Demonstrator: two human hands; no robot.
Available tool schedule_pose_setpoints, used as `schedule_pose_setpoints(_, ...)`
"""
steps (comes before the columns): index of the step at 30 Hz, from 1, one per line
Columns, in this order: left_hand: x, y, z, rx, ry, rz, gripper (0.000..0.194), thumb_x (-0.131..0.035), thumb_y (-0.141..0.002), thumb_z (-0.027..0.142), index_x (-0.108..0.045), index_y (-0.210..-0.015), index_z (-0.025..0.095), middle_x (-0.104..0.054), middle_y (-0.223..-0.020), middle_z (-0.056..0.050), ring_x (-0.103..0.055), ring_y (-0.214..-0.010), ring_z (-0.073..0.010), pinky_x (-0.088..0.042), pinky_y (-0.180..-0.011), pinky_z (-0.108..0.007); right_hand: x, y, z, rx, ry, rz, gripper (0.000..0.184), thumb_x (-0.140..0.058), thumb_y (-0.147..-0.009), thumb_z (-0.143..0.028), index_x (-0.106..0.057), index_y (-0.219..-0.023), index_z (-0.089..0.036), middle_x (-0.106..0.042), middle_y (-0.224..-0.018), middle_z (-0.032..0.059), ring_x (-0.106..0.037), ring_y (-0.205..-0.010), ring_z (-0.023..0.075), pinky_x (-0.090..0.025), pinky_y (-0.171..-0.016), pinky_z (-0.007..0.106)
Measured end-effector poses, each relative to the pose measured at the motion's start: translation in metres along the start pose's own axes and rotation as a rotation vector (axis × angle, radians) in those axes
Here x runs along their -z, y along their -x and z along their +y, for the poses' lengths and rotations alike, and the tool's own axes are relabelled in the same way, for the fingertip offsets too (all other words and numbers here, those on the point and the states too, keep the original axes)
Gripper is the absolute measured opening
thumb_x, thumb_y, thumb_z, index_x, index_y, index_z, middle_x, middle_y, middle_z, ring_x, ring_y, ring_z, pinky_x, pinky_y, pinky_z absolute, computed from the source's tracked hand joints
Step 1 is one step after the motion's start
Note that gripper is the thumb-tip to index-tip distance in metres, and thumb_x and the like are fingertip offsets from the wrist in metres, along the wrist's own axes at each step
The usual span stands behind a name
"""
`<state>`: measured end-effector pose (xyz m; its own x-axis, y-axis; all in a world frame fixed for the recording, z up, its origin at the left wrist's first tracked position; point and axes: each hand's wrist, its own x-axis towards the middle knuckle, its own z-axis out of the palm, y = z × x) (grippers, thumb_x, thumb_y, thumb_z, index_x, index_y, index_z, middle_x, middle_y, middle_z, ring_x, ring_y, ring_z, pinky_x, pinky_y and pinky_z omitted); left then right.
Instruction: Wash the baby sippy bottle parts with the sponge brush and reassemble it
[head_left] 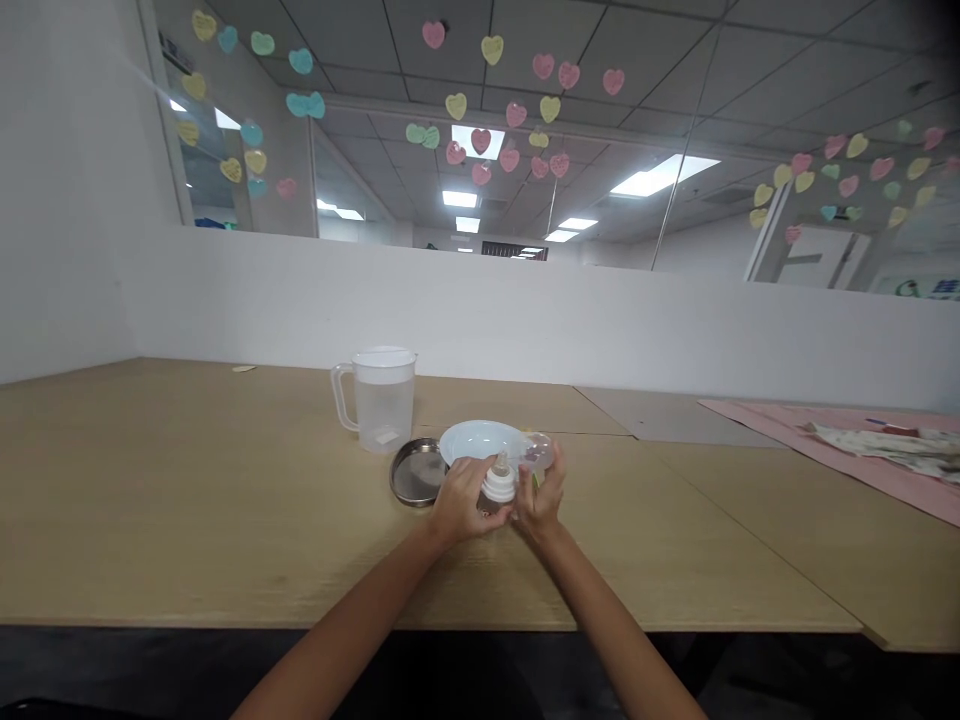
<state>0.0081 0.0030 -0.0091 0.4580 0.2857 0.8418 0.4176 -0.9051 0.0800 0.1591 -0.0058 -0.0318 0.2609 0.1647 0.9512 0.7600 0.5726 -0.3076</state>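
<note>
My left hand (463,497) and right hand (541,492) cover the body of the baby bottle (499,482); only its teat and white collar show between them, and whether it holds liquid cannot be told. The clear cap (538,452) just beyond my right fingers is too small to read. The pale plate (480,440) behind my grip is partly hidden. Far right, the items on the pink cloth (840,440) are blurred. Both forearms are cut off at the lower edge.
</note>
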Motion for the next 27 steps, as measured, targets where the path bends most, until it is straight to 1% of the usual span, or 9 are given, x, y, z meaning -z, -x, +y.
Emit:
schedule_pose_setpoints(4,0.002,0.0,0.0,-0.011,-0.009,0.0,0.063,-0.059,-0.072,0.043,-0.047,-0.125,0.011,-0.063,-0.096,-0.013,-0.057,-0.088,-0.0271,-0.046,-0.081,-0.042,-0.001,-0.012,-0.002,-0.214,-0.093,0.109,0.059,-0.045,-0.09,-0.035,-0.024,-0.142,-0.018,-0.041,-0.136,0.0191,-0.051,-0.116,0.024,-0.047,-0.091,0.039)
schedule_pose_setpoints(9,0.003,0.001,0.0,-0.001,-0.011,-0.002,0.069,-0.057,-0.075,0.046,-0.042,-0.131,0.01,-0.062,-0.095,-0.013,-0.057,-0.087,-0.0264,-0.046,-0.08,-0.041,0.003,-0.021,0.002,-0.369,-0.125,-0.047,0.05,-0.048,-0.085,-0.035,-0.044,-0.132,-0.018,-0.052,-0.124,0.0143,-0.057,-0.099,0.0212,-0.049,-0.081,0.036)
schedule_pose_setpoints(12,0.004,0.001,0.001,-0.001,-0.007,-0.006,0.073,-0.057,-0.075,0.044,-0.036,-0.136,0.009,-0.061,-0.093,-0.012,-0.057,-0.087,-0.0258,-0.046,-0.079,-0.04,0.001,-0.017,0.01,-0.408,-0.133,-0.108,0.046,-0.05,-0.078,-0.026,-0.053,-0.123,-0.018,-0.06,-0.109,0.0107,-0.057,-0.087,0.0199,-0.048,-0.077,0.035)
schedule_pose_setpoints(15,0.004,0.001,0.001,0.01,-0.006,-0.018,0.074,-0.056,-0.076,0.044,-0.034,-0.138,0.011,-0.061,-0.094,-0.012,-0.057,-0.086,-0.0254,-0.046,-0.079,-0.04,-0.002,-0.014,0.016,-0.415,-0.202,-0.137,0.048,-0.045,-0.069,-0.016,-0.059,-0.116,-0.017,-0.062,-0.103,0.0086,-0.056,-0.082,0.0188,-0.047,-0.077,0.035)
schedule_pose_setpoints(18,0.004,0.001,0.001,0.028,-0.001,-0.029,0.076,-0.056,-0.076,0.045,-0.033,-0.139,0.012,-0.061,-0.096,-0.012,-0.057,-0.087,-0.0255,-0.045,-0.081,-0.041,-0.003,-0.013,0.019,-0.399,-0.27,-0.189,0.051,-0.042,-0.066,-0.013,-0.061,-0.113,-0.018,-0.062,-0.109,0.0083,-0.056,-0.082,0.0177,-0.047,-0.076,0.034)
schedule_pose_setpoints(20,0.004,0.001,0.0,0.025,0.004,-0.028,0.076,-0.056,-0.076,0.045,-0.032,-0.14,0.012,-0.062,-0.097,-0.012,-0.057,-0.088,-0.0255,-0.045,-0.082,-0.041,-0.002,-0.014,0.019,-0.379,-0.301,-0.248,0.05,-0.041,-0.067,-0.014,-0.062,-0.112,-0.019,-0.062,-0.113,0.0078,-0.058,-0.086,0.0182,-0.048,-0.076,0.033)
schedule_pose_setpoints(23,0.003,0.001,-0.001,0.007,0.008,-0.03,0.076,-0.056,-0.076,0.044,-0.031,-0.14,0.013,-0.062,-0.1,-0.013,-0.057,-0.089,-0.0261,-0.045,-0.082,-0.041,-0.001,-0.014,0.02,-0.312,-0.327,-0.345,0.036,-0.043,-0.075,-0.021,-0.068,-0.101,-0.019,-0.063,-0.114,0.008,-0.057,-0.101,0.0215,-0.046,-0.084,0.036)
schedule_pose_setpoints(25,0.003,0.001,-0.001,0.004,0.012,-0.032,0.076,-0.057,-0.076,0.043,-0.031,-0.14,0.013,-0.062,-0.102,-0.013,-0.058,-0.09,-0.0267,-0.045,-0.082,-0.041,-0.001,-0.014,0.02,-0.286,-0.342,-0.412,0.029,-0.044,-0.08,-0.028,-0.07,-0.088,-0.018,-0.066,-0.104,0.0083,-0.059,-0.098,0.0221,-0.045,-0.085,0.036)
schedule_pose_setpoints(27,0.003,0.0,0.0,0.01,0.018,-0.033,0.076,-0.058,-0.075,0.043,-0.031,-0.14,0.013,-0.062,-0.103,-0.013,-0.058,-0.092,-0.0271,-0.045,-0.083,-0.042,-0.001,-0.013,0.019,-0.297,-0.338,-0.478,0.033,-0.043,-0.085,-0.035,-0.068,-0.075,-0.016,-0.068,-0.082,0.0063,-0.061,-0.079,0.02,-0.047,-0.075,0.033)
